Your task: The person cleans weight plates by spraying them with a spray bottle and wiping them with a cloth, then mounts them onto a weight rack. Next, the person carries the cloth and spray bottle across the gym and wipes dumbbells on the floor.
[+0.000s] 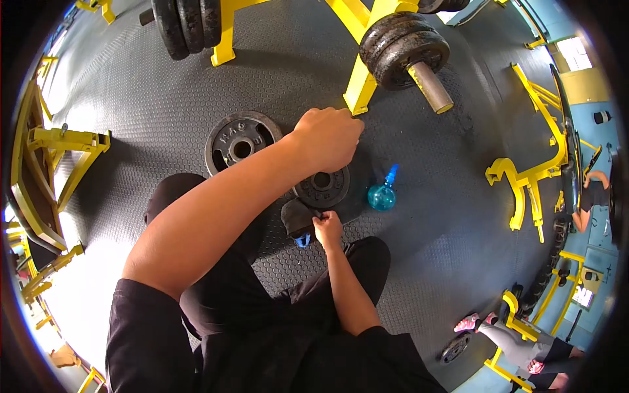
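Reaching diagonally across the view, the left forearm [219, 209] runs from the sleeve at lower left up to the left hand [327, 139], elbow bent, back of the wrist and knuckles facing the camera. Fingers on that hand are curled under and hidden, so cannot tell how tight the grip is or whether it has hold of anything; in the view it covers the top of the smaller weight plate [336, 188]. Right hand [329, 230] is lower, near the knee, forearm pointing up and slightly left; thumb and fingers are closed in a pinch on the right edge of a dark cloth item [296, 217]. Cloth item sits just below the smaller plate in the view, between the person's legs; its long axis runs roughly up and down, leaning a little right at the bottom, with a blue patch [303, 240] at the end toward the person. Larger weight plate [254, 145] lies flat on the floor [426, 242], partly behind the left forearm. Blue bottle [381, 196] is right of the smaller plate, apart from it, neck pointing up and slightly right.
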Demonstrator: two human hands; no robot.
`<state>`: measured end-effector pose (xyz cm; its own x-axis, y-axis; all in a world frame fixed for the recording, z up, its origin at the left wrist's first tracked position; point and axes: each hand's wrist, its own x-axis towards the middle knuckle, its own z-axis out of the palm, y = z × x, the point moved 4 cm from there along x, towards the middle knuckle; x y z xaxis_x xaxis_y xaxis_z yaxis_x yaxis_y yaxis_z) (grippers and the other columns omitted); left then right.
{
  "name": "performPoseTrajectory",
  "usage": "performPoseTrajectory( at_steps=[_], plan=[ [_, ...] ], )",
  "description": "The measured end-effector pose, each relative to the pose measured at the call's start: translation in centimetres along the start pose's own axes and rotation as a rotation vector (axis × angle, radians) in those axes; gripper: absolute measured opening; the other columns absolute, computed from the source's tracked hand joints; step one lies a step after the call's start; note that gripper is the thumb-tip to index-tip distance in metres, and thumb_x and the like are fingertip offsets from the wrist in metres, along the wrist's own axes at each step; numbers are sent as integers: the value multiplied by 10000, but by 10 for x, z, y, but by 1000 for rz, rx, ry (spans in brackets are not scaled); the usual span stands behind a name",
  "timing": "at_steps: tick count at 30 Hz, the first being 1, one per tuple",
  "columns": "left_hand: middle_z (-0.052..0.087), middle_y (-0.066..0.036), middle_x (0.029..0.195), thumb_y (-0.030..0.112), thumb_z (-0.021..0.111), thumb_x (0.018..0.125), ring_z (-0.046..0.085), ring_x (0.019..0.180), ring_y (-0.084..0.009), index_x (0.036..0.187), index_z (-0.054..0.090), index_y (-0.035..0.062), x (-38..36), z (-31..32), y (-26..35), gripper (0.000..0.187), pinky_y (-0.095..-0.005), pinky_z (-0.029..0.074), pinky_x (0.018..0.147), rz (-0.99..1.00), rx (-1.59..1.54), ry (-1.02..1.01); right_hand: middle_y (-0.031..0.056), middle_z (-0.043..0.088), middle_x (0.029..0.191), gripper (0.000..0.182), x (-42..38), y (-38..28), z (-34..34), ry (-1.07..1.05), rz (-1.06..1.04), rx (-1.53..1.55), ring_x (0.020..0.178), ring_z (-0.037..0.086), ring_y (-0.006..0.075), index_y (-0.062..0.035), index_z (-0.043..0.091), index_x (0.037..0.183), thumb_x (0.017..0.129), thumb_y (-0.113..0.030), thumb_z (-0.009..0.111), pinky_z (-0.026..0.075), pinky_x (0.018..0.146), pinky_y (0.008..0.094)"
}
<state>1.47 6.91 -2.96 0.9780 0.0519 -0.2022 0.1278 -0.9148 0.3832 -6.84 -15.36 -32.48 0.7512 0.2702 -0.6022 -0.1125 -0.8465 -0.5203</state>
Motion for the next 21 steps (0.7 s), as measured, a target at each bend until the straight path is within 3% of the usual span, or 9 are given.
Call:
performPoseTrajectory(
  at_steps=[1,2,4,5,8,9,16,19,21],
  plan=[
    [664,-153,1033,225,569,962,679,992,-365,1143,688,80,0,-1,0,260,-481,557,850,-7,0,-4,198,671,1060,361,-3,-10,-9,-39,-140,59,945,684,288,2,631,1114,864,-225,758,546,861,394],
    [664,-153,1033,225,569,962,679,992,-365,1143,688,80,0,-1,1,260,-481,557,850,-6,-3,-3,198,671,1060,361,-9,-13,-19,-38,-138,55,945,684,288,2,631,1114,864,-225,758,546,861,394],
    [661,-155,1040,225,566,965,677,1000,-365,1142,686,83,1,-1,-1,257,-482,557,856,-19,18,-33,107,655,955,137,-24,-31,-35,-5,-383,205,799,643,185,-13,649,1016,891,-64,671,539,737,322],
    [661,-155,1040,225,566,965,677,1000,-365,1142,686,83,1,-1,0,257,-482,557,856,-16,19,-33,40,620,892,137,-28,-29,-32,-84,-371,339,761,604,132,-22,642,1027,902,18,603,500,683,280],
    [657,-159,1057,226,562,968,675,1008,-367,1146,683,82,3,0,3,258,-484,554,864,-8,24,-43,68,585,916,149,-75,-59,-60,-274,-334,576,754,600,135,-23,664,1004,876,13,596,494,698,286],
    [656,-160,1061,228,560,970,674,1010,-368,1148,681,82,3,-1,4,260,-484,553,866,-9,22,-50,49,584,937,176,-86,-67,-69,-289,-439,480,749,583,97,-22,667,1015,891,46,562,471,689,257],
    [656,-160,1076,230,559,971,674,1014,-369,1147,679,84,-3,-3,1,259,-484,552,866,-2,25,-42,82,632,1024,206,-147,-116,-120,-238,-622,470,795,612,124,-15,673,1045,881,65,579,473,703,265],
    [661,-158,1069,228,566,965,676,1008,-368,1146,679,87,-5,-4,0,256,-481,553,862,-13,36,-55,118,625,1029,210,-145,-129,-151,-48,-820,469,897,616,167,-7,674,1028,873,94,574,479,737,270],
    [663,-156,1060,228,570,962,678,1004,-365,1145,679,85,-5,-3,-2,257,-479,553,861,-12,41,-50,113,628,1033,178,-132,-130,-161,-7,-743,472,881,621,174,-6,670,1013,884,83,585,483,751,272]
  ],
)
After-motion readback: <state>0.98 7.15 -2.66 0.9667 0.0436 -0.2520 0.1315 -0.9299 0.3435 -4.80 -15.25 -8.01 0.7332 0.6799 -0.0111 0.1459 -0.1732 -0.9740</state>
